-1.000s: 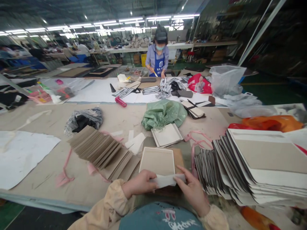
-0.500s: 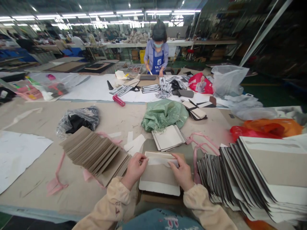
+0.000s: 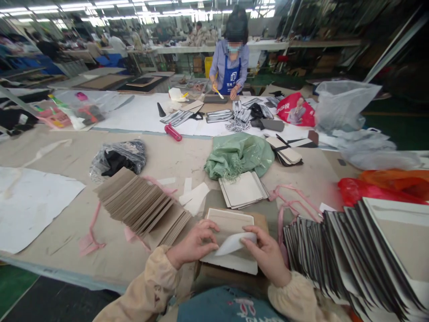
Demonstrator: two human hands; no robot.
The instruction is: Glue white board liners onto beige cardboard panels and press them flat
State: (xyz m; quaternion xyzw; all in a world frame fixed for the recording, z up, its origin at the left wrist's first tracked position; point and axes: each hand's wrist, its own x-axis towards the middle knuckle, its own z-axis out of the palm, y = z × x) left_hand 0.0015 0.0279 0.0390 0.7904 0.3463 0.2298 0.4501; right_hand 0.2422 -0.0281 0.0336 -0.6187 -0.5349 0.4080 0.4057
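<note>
A thin white strip [image 3: 232, 245] is bent into a curl above a grey-brown board with white borders [image 3: 234, 219]. My right hand [image 3: 266, 252] is closed on the strip's right end, thumb and fingers pinching it. At its left end, close to the thumb, is my left hand [image 3: 194, 241]. The thumb and forefinger of that hand are apart, over the board's left side. The board lies flat in front of me on a larger brown piece [image 3: 263, 222].
Left stands a leaning stack of brown boards [image 3: 137, 205]; right, a tall stack of white-edged pieces [image 3: 335, 255]. Beyond the board lie white cards [image 3: 243, 190] and a green bag [image 3: 239, 154]. A co-worker [image 3: 229, 67] holds a brush across the table.
The white strip has come from the board's upper part toward me and now curls. My left hand has moved nearer me and its fingers have parted. The view has shifted left.
</note>
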